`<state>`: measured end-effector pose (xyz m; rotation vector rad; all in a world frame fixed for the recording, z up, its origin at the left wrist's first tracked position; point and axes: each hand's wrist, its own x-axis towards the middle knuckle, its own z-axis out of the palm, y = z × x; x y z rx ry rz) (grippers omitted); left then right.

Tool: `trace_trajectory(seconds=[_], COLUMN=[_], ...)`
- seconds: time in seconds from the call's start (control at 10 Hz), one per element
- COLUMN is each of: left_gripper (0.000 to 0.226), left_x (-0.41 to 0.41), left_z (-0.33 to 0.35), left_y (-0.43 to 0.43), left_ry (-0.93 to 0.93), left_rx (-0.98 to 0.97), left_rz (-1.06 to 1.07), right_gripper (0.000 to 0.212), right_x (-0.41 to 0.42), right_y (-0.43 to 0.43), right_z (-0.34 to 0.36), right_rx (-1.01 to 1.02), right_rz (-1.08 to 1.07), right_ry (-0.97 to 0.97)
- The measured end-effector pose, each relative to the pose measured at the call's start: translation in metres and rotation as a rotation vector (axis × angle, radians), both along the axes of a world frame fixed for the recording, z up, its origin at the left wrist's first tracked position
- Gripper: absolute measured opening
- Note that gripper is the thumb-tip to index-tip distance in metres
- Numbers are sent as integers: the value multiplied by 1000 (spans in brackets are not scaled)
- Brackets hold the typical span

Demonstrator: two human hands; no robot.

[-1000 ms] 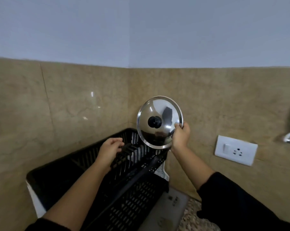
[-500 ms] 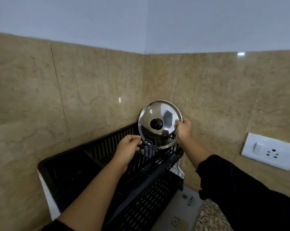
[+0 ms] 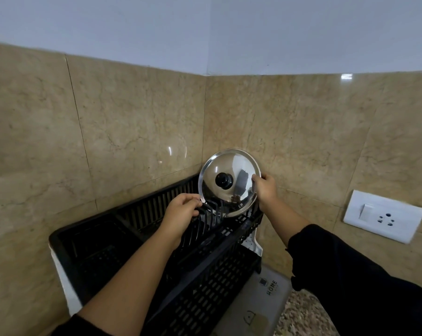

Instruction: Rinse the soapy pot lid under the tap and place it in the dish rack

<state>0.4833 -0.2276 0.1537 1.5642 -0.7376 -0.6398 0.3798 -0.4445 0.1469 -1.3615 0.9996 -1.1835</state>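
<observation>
A shiny steel pot lid (image 3: 239, 187) with a black knob stands on edge at the far right end of the black plastic dish rack (image 3: 122, 224), its lower rim down among the rack's upright prongs. My right hand (image 3: 265, 190) grips the lid's right rim. My left hand (image 3: 182, 210) is curled over the prongs just left of the lid, fingertips close to its lower left rim. The tap is out of view.
The rack sits in a corner of tan tiled walls. A white mat printed "HOME" (image 3: 258, 301) lies on the speckled counter right of the rack. A white wall socket (image 3: 383, 215) is mounted further right.
The lid has come down from above the rack until its lower rim sits among the prongs. My left hand has stayed on the prongs and my right hand on the rim.
</observation>
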Motion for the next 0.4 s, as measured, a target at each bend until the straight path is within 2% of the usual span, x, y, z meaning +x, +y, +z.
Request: trace_trajectory(seconds=[0.1,0.2,0.4], left_gripper=[15,19,18], left_x=[-1,-9,-51], left_z=[10,32,63], left_y=[3,10,18], left_ry=[63,40,46], left_rx=[-4,-36,-191], left_rz=[4,-3,-15], right_gripper=[22,26,21], right_x=[-12,-37,-113], right_y=[10,27,82], right_z=[8,31,85], right_rx=[-46,-60,34], right_rz=[-52,-57,75], right_ry=[12,-61,-336])
